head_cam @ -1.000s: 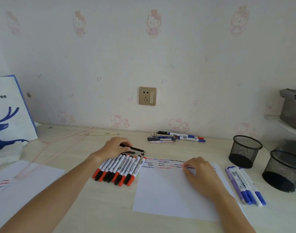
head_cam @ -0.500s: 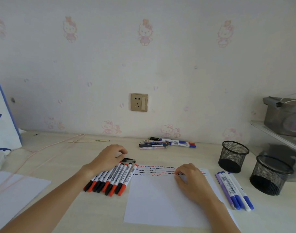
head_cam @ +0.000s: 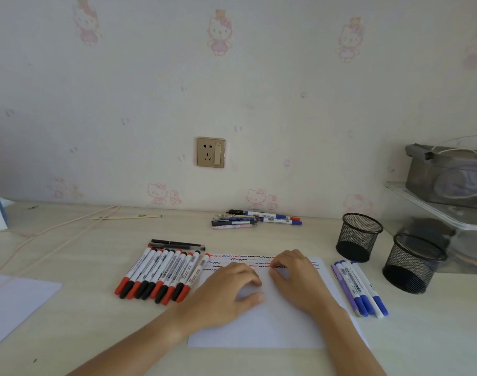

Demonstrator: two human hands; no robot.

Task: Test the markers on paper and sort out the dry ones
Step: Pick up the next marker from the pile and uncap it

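A white sheet of paper lies on the desk in front of me, with several wavy red, blue and black test lines along its top. My left hand rests on the paper with loosely curved fingers and holds nothing. My right hand presses on the paper beside it, fingertips near the lines. A row of several red- and black-capped markers lies left of the paper, with a black pen across their far ends. Several blue and purple markers lie right of the paper.
Two empty black mesh cups stand at the right. A small pile of pens lies by the wall. Another white sheet is at the left, with a pink cable and a wooden stick behind it.
My left hand let go of the black pen above the marker row and moved right onto the paper. The camera view shifted right.
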